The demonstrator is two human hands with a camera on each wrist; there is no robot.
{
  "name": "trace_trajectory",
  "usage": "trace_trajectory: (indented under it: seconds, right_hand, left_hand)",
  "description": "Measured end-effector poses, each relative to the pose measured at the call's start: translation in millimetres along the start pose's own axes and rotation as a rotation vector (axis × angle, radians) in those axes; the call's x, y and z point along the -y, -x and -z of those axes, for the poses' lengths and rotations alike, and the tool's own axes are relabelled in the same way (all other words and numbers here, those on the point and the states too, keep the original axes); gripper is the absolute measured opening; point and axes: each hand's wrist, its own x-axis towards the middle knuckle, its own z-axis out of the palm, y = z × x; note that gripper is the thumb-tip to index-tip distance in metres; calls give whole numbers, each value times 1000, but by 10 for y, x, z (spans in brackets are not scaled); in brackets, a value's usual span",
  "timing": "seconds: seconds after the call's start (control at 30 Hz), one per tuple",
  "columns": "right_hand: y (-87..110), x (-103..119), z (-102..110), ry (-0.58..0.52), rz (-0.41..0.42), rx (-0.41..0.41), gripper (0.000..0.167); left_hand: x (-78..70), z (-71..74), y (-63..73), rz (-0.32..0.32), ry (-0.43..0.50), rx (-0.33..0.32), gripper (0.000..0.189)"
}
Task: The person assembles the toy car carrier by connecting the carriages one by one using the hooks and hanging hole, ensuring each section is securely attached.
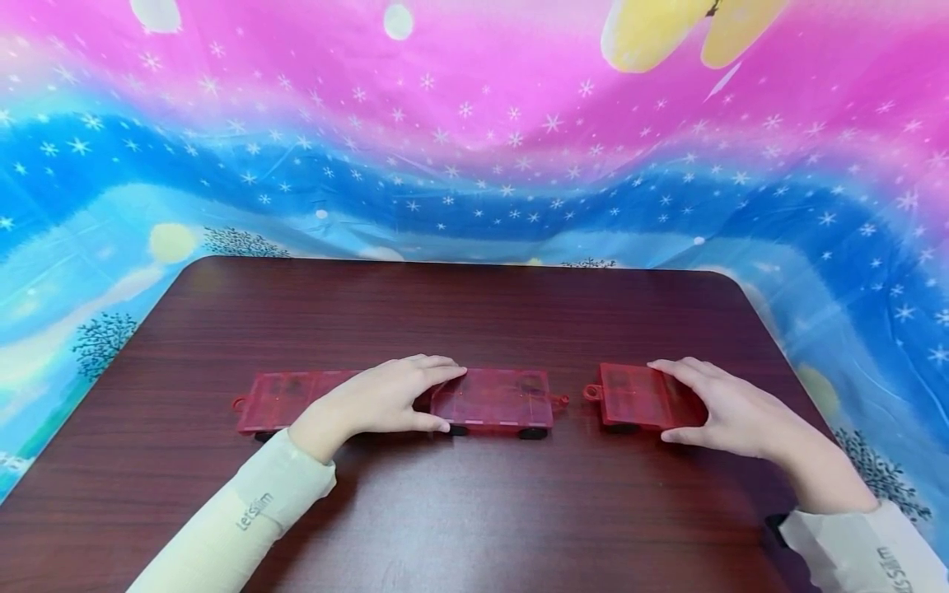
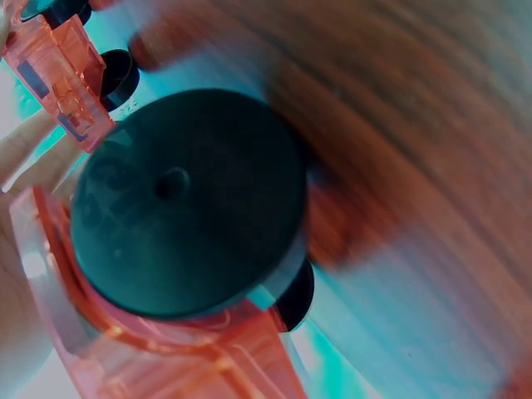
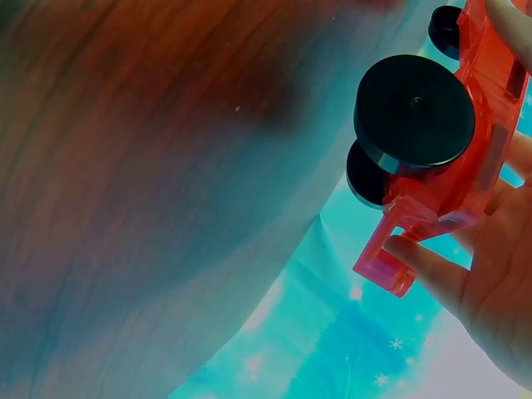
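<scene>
Right wagon (image 1: 630,395) part-hidden, left sleeve (image 1: 230,523) cropped

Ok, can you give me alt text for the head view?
A person's left hand grips a red see-through toy car on a dark table; the right hand grips a second car, a gap between them. More red plastic shows left of the left hand, and a snowflake-patterned cloth hangs behind.

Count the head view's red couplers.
3: the leftmost coupler, then the middle coupler and rightmost coupler facing across a gap between the left hand and right hand, which may hide others.
</scene>
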Motion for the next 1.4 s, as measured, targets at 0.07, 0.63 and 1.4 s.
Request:
trace_trajectory:
  seconds: [0.07, 0.63, 1.4]
  right_hand:
    - [-6, 17, 0, 7, 5, -5, 90]
    - [-51, 126, 16, 12, 4, -7, 92]
    - [-133, 214, -75, 11, 14, 21, 92]
  left_hand:
    - [1, -4, -6, -3, 1, -4, 75]
    - [-25, 15, -12, 2, -5, 6, 76]
    - [-46, 27, -8, 24, 10, 20, 76]
